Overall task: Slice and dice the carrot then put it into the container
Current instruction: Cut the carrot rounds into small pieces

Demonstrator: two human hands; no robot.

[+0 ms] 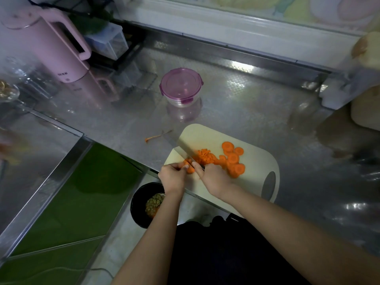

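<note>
**A:** Right hand point(213, 177) is wrapped tight round the knife point(185, 150) handle, with the blade angled down over the left corner of the cutting board point(257, 161).

**B:** The left hand point(173, 176) has its fingers curled, pinching a carrot piece point(190, 169) at the board's near-left edge, just beside the blade.

**A:** That's my worry. Fingertips that close on a small round piece: if it rolls, the edge could find a knuckle.

**B:** The diced pile point(203, 157) sits mid-board, with the round slices point(233, 159) to its right, uncut.

**A:** Second risk: the cutting is right at the board's edge. Bits could skid off toward the black bin point(141, 202) below the near-left corner.

**B:** And the container point(181, 86), well beyond the board's far side, has its purple lid on. It wants opening first.
</note>
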